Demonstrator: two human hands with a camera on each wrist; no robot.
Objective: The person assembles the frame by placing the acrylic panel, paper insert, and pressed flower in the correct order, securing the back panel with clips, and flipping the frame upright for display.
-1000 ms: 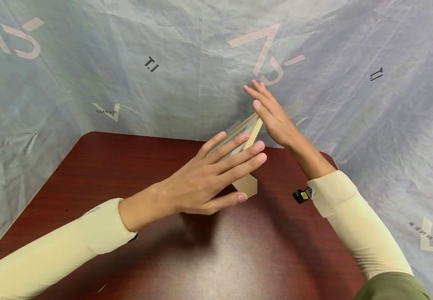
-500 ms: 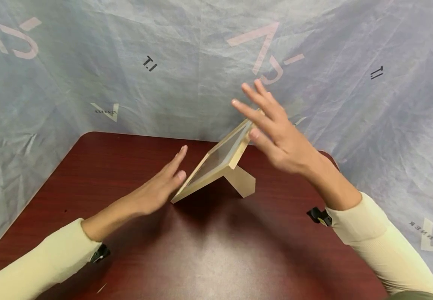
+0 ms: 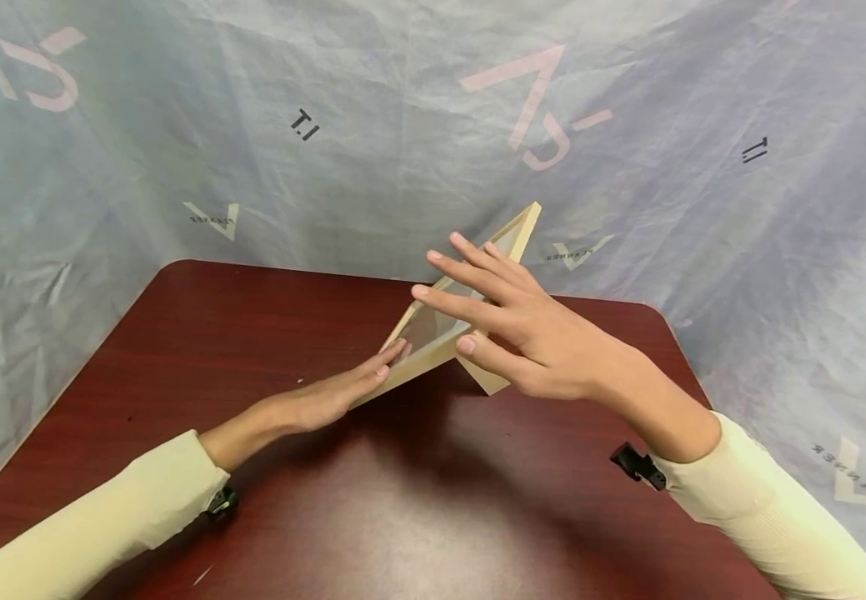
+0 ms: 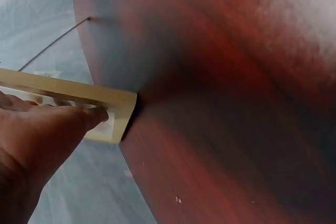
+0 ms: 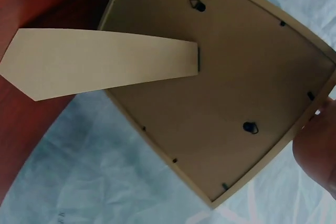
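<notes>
A wooden picture frame (image 3: 421,360) leans back on the table in the head view, glass side up. Its flat easel leg (image 5: 105,61) swings out from the brown back panel (image 5: 226,98) in the right wrist view. My left hand (image 3: 320,402) lies along the frame's lower left end, fingers straight and overlapping the glass. In the left wrist view, the thumb (image 4: 97,116) is right at the pale wooden rim. My right hand (image 3: 545,342) is spread in front of the frame's right side, fingers apart, hiding part of the glass and rim.
The dark red table (image 3: 252,325) has rounded far corners. Grey printed sheeting (image 3: 372,167) hangs behind it and on both sides. A thin pale sliver (image 3: 203,575) lies near the front left, and shadows fall in front of the frame.
My left hand has drawn back from across the frame to its lower left end. My right hand has come down from the top corner to the right side, fingers spreading.
</notes>
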